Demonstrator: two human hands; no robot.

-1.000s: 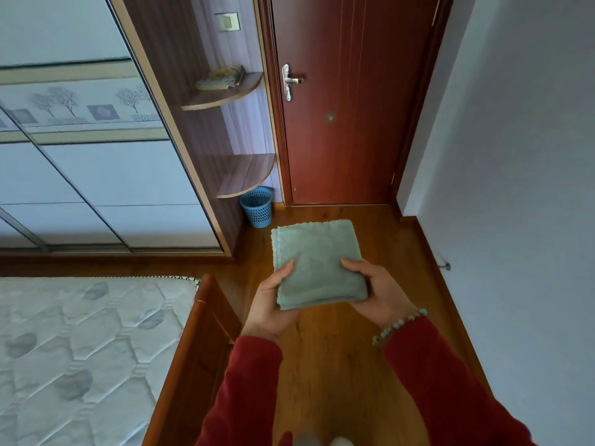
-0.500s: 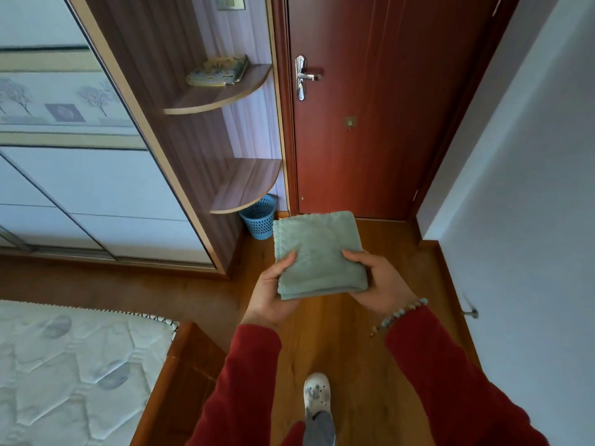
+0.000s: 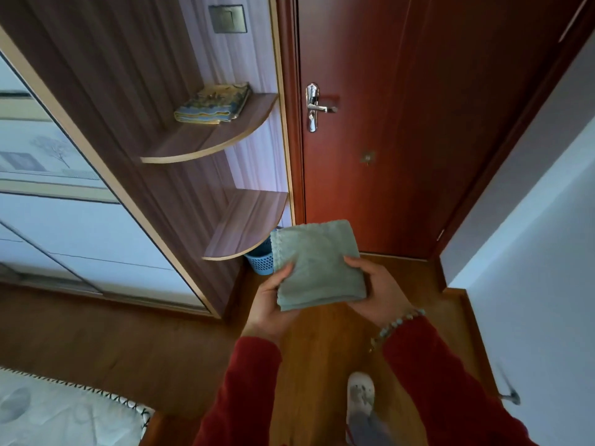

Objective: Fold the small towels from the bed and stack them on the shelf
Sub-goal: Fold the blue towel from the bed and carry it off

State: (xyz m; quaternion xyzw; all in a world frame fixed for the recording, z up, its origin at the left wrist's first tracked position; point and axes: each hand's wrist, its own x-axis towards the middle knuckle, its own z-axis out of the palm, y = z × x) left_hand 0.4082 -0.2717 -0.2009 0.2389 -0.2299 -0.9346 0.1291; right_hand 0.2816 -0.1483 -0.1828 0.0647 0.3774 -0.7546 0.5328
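Towel, green (image 3: 317, 265), folded into a compact square, sits flat between my two hands at about waist level, above the wooden floor (image 3: 325, 346). Its scalloped edge faces left; the folded layers show along the near edge.

My left hand (image 3: 272, 305) supports the towel's near-left corner from beneath, thumb pressed on top. My right hand (image 3: 375, 292) grips the near-right edge, thumb on top, fingers curled under. Both hands are closed on the cloth, and it is held level. A beaded bracelet (image 3: 397, 325) circles my right wrist; both sleeves are red.

Ahead and to the left stands a corner unit with two curved shelves. The upper shelf (image 3: 222, 136) carries one folded patterned towel (image 3: 214, 104), blue and yellow, lying near the back. The lower shelf (image 3: 251, 223) is just beyond the green towel's far-left corner; I cannot tell whether they touch. A blue basket (image 3: 259, 260) stands on the floor below the lower shelf, partly hidden by the towel.

A red-brown door (image 3: 402, 123) with a metal handle (image 3: 317, 107) is directly ahead. A corner of the mattress (image 3: 58, 410) shows at lower left. My foot in a white shoe (image 3: 360, 392) is on the floor below my right arm.
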